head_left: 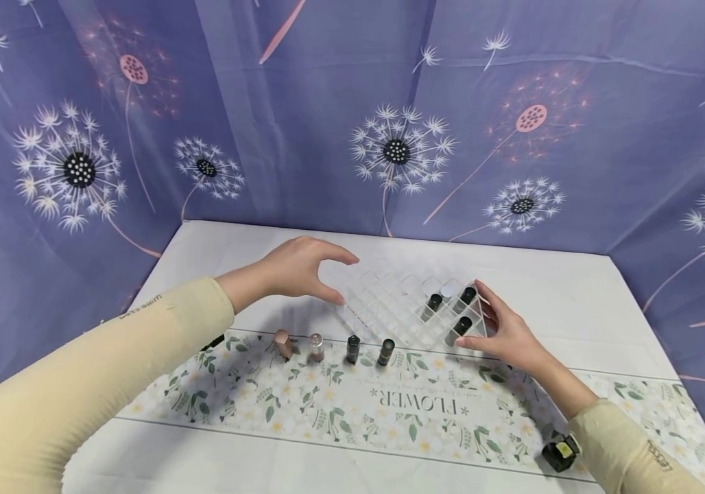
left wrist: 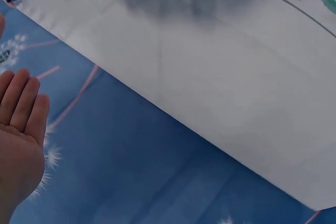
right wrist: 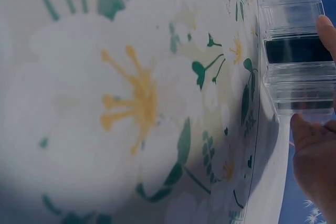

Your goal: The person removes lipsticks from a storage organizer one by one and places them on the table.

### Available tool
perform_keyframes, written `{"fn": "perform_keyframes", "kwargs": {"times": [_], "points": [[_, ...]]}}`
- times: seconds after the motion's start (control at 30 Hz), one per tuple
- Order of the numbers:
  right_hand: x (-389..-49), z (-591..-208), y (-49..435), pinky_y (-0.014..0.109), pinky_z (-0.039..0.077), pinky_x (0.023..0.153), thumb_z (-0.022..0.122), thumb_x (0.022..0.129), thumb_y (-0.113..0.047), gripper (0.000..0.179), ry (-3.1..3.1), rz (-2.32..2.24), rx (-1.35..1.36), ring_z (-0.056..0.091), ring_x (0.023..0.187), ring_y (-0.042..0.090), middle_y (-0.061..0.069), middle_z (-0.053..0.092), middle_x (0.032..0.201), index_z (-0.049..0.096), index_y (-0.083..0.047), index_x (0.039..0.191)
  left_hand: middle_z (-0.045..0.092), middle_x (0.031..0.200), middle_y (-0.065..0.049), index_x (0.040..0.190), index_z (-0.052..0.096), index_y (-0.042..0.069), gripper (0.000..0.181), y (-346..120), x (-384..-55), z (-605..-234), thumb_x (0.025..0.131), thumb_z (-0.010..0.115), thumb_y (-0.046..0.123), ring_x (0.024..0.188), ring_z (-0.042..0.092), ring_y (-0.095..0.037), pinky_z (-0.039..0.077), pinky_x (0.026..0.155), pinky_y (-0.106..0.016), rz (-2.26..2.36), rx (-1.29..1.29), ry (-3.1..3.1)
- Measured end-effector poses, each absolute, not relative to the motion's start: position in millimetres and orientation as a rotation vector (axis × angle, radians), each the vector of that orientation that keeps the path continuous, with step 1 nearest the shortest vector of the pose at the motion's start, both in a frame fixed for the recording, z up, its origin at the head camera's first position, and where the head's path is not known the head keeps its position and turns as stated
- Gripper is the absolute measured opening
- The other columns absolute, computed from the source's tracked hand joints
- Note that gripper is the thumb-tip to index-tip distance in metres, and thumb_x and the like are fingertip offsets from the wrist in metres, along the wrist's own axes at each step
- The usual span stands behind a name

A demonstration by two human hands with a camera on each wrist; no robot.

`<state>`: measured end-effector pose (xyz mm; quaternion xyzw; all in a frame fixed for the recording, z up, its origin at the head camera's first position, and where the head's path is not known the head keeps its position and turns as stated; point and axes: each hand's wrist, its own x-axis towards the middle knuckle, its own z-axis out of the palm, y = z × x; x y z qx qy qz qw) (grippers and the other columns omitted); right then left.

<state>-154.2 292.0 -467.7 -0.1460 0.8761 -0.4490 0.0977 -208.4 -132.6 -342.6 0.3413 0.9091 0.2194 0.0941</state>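
A clear plastic lipstick organizer (head_left: 383,309) with a grid of compartments lies on the table. Three black-capped lipsticks (head_left: 433,305) sit in slots toward its right end, beside a pale round-topped item (head_left: 449,291). My right hand (head_left: 507,329) grips that right end, thumb at the front and fingers behind; the right wrist view shows its fingertips (right wrist: 326,32) against the clear wall. At the left end, my left hand (head_left: 303,267) is spread with nothing in it, its thumb close to the organizer's corner; whether it touches is unclear. The left wrist view shows straight fingers (left wrist: 23,98).
Before the organizer stand a rose-gold lipstick (head_left: 282,344), a pinkish clear-capped one (head_left: 316,347) and two black ones (head_left: 353,349). A small black box (head_left: 559,453) lies by the right sleeve. A dark object (head_left: 213,342) is partly hidden by the left sleeve. A patterned curtain (head_left: 303,137) surrounds the table.
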Motion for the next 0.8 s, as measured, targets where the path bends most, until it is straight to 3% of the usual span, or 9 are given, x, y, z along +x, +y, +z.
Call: {"fn": "perform_keyframes", "kwargs": {"times": [0.3,0.4,0.53,0.63,0.8], "points": [[-153.6,-467.8,292.1,0.052,0.033,0.121,0.089,0.091,-0.023,0.117,2.598,-1.33,-0.425,0.026,0.156,0.053,0.022,0.014,0.177,0.007,-0.015,0.174,0.057,0.158,-0.002,0.157,0.056,0.015,0.088,-144.9,-228.3,-361.6,0.081,0.096,0.035,0.144,0.056,-0.026,0.047,0.12,-0.044,0.816,1.003,2.579],[-153.1,-468.0,293.1,0.03,0.037,0.122,0.089,0.091,-0.022,0.117,2.594,-1.334,-0.425,0.026,0.156,0.053,0.022,0.014,0.177,0.007,-0.018,0.174,0.054,0.161,-0.002,0.16,0.052,0.014,0.093,-147.1,-233.9,-369.0,0.08,0.097,0.031,0.147,0.052,-0.026,0.044,0.123,-0.042,0.866,0.993,2.533],[-153.3,-468.4,293.4,0.001,0.031,0.108,0.089,0.091,-0.021,0.116,2.577,-1.355,-0.439,0.024,0.157,0.054,0.022,0.012,0.177,0.007,-0.018,0.174,0.05,0.164,-0.003,0.162,0.048,0.014,0.098,-150.4,-240.4,-378.9,0.08,0.098,0.028,0.15,0.049,-0.027,0.041,0.125,-0.042,0.898,0.967,2.493],[-153.3,-468.4,292.7,-0.001,0.03,0.106,0.088,0.091,-0.02,0.116,2.568,-1.367,-0.444,0.023,0.157,0.054,0.022,0.012,0.177,0.007,-0.016,0.174,0.048,0.166,-0.006,0.164,0.045,0.011,0.099,-151.6,-244.0,-386.5,0.081,0.097,0.026,0.152,0.047,-0.028,0.04,0.126,-0.043,0.915,0.969,2.454],[-152.9,-467.9,292.7,0.005,0.032,0.113,0.088,0.092,-0.02,0.116,2.574,-1.357,-0.438,0.023,0.157,0.055,0.023,0.012,0.177,0.007,-0.011,0.174,0.044,0.168,-0.008,0.166,0.041,0.01,0.101,-150.6,-248.7,-396.5,0.082,0.096,0.022,0.154,0.043,-0.028,0.037,0.127,-0.043,0.939,0.979,2.379]]}}
